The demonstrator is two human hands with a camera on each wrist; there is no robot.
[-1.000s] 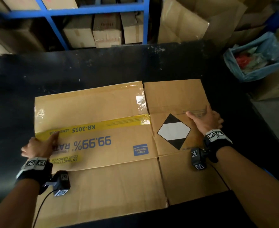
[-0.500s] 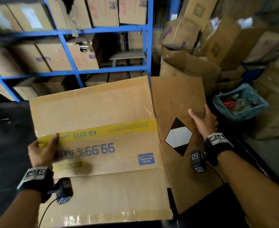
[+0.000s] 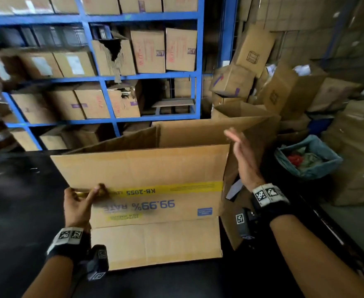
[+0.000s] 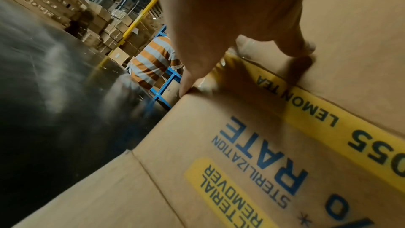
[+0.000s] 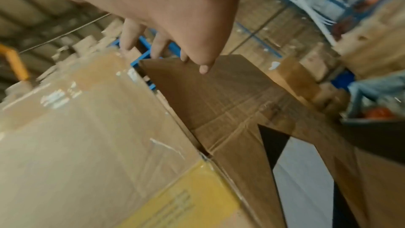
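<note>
A large brown cardboard box [image 3: 151, 168] with a yellow band and blue "99.99% RATE" print stands upright on the black table [image 3: 22, 201], partly opened into a sleeve with its top flaps up. My left hand [image 3: 80, 201] pinches the box's left edge at the yellow band, thumb on the printed face [image 4: 241, 145]. My right hand [image 3: 241, 151] is open with straight fingers beside the right side panel, its fingertips [image 5: 203, 69] near the upper edge of the side flap [image 5: 219, 93]. A black and white diamond label [image 5: 302, 171] shows on that side panel.
Blue shelving [image 3: 103, 97] packed with cartons stands behind the table. Loose cartons [image 3: 284, 91] pile up at the back right, beside a blue bin [image 3: 307, 160] of rubbish. A person in a striped shirt [image 4: 153, 62] stands by the racks on the left.
The box went from lying flat on the table to standing upright and opening into a sleeve. My right hand let go of the side panel and rose with straight fingers. The left hand kept its hold.
</note>
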